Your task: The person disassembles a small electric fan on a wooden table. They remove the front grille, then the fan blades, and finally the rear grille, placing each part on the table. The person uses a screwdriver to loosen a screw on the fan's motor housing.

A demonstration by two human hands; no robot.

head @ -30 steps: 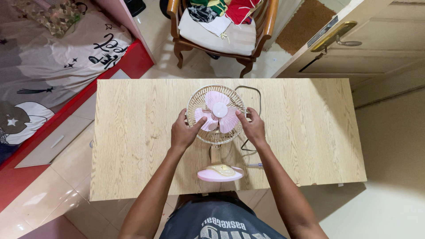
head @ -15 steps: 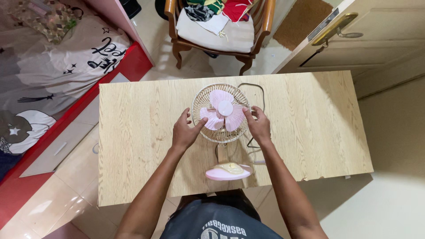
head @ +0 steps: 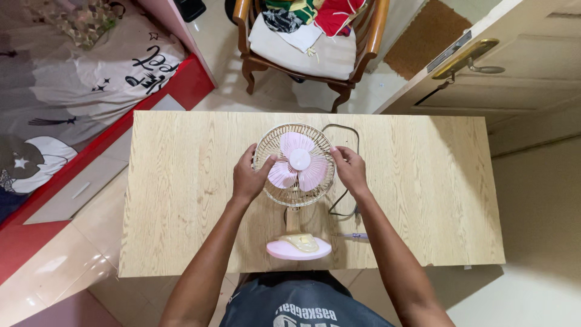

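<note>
item: small desk fan [head: 295, 166], laid on its back on a pale wood table [head: 423, 181], cage facing up, near the table's middle, a little toward the near edge.

- pink oval base [head: 299, 246]: just inside the table's near edge, joined to the cage by a short cream neck.
- slim tool, probably a screwdriver [head: 353, 235]: lies just right of the base, partly under the right forearm; too small to name with certainty.
- left hand [head: 247, 177]: fingers curled loosely over the left rim of the wire cage [head: 295, 192], thumb reaching in toward the pink blades [head: 298, 160]; a light hold, not a fist.
- right hand [head: 349, 169]: fingertips pinched on the right rim, fingers partly closed around the wire.
- dark cord [head: 348, 136]: loops out behind the cage and back down beside the right wrist.
- beyond the table: wooden chair [head: 305, 42] heaped with clothes; bed with printed cover [head: 78, 79] far left; open door with brass handle [head: 478, 57] far right.

risk, as a judgement: the base sits close to the near edge, so a pull toward the body could tip it off; the cord loop could snag the right wrist; the thin wires could bend under an uneven squeeze.

room: bare tabletop wide on both sides and behind the cage; least margin is at the near edge.
</note>
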